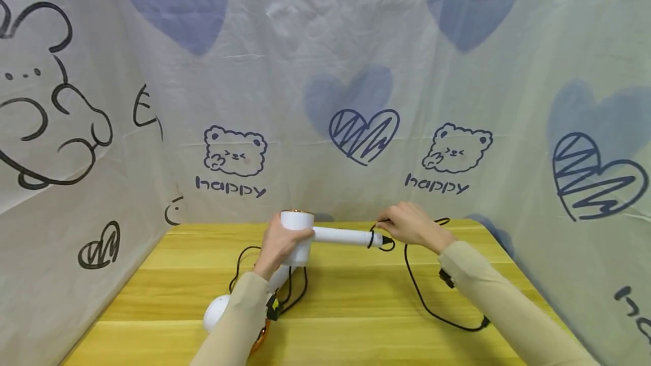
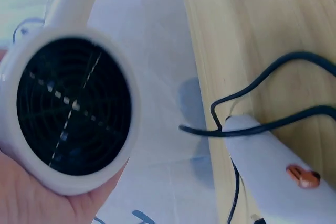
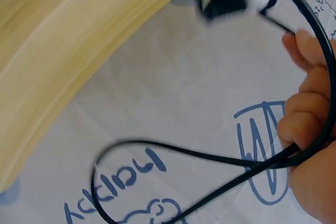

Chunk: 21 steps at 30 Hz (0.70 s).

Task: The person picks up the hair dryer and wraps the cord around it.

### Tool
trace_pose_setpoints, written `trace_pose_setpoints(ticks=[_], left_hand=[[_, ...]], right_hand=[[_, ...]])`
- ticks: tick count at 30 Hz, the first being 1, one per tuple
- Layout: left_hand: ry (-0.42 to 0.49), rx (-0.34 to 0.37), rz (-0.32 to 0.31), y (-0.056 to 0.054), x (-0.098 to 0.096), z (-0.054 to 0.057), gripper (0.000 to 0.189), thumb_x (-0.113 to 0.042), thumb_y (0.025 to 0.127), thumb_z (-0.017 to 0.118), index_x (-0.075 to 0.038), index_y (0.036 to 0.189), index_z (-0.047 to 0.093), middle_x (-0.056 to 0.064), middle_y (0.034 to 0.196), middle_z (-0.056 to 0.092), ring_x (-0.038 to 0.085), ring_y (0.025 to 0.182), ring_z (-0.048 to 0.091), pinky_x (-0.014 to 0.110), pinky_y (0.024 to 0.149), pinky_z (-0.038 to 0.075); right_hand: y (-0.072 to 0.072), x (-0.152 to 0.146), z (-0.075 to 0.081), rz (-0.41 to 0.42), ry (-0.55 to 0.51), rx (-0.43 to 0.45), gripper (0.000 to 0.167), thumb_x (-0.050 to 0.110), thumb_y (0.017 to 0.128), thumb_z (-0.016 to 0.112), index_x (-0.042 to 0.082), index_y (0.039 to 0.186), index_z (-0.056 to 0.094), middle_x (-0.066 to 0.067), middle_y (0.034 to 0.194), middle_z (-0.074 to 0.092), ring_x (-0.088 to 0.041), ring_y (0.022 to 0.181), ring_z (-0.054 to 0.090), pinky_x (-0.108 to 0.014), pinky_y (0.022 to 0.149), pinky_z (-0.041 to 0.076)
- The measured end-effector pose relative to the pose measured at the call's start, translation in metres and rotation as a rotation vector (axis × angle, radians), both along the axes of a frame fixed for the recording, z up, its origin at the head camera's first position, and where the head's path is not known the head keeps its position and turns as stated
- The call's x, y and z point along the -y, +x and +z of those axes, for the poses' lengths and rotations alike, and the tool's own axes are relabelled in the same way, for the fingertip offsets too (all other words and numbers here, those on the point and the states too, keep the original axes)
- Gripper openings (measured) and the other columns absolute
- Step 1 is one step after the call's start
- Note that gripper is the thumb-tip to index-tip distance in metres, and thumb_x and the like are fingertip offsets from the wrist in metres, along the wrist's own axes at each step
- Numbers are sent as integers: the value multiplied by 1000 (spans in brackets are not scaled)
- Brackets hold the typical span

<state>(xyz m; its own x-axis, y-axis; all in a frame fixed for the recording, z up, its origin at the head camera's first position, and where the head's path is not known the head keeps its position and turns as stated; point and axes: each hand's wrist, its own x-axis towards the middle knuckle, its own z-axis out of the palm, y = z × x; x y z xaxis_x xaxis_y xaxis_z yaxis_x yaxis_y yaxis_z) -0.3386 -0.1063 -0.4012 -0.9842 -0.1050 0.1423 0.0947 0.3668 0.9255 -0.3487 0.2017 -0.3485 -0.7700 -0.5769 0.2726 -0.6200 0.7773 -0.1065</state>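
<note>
My left hand (image 1: 277, 246) grips a white hair dryer (image 1: 346, 235) around its barrel, and the handle points right, above the table. The dark round grille (image 2: 73, 129) at one end faces the left wrist camera. A black power cord (image 3: 220, 156) leaves the handle's end and is wound around it there. My right hand (image 1: 413, 223) pinches this cord just right of the handle tip, with its fingers curled. In the right wrist view a loop of cord passes across that hand and hangs below it.
A second white hair dryer (image 2: 273, 163) lies on the wooden table (image 1: 366, 309) under the left forearm, partly hidden, with its own black cord (image 1: 304, 290) around it. The held dryer's cord trails to the table's right side. Printed cloth (image 1: 346, 202) hangs behind and at both sides.
</note>
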Motion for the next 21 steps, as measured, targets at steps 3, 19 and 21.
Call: trace_pose_setpoints(ticks=[3,19,21], left_hand=[[-41,-44,111,1,-8,1,78,-32,68,82,-4,129,42,19,108,60,31,89,62,37,68,57],[146,-40,324,2,-22,-12,82,-39,68,81,-11,134,42,13,107,60,29,90,61,36,69,56],[165,-40,331,2,-22,-13,83,-40,68,81,-11,135,41,13,109,60,29,90,61,36,68,56]], right_hand=[[-1,1,-3,-19,-42,-33,17,21,96,62,11,100,76,7,65,61,-4,47,40,-20,43,32],[0,14,-24,-59,-147,-195,18,19,97,60,9,102,75,8,61,55,-4,46,36,-19,44,29],[2,17,-26,-50,-162,-189,18,17,97,60,9,103,74,8,60,52,-4,46,35,-19,44,28]])
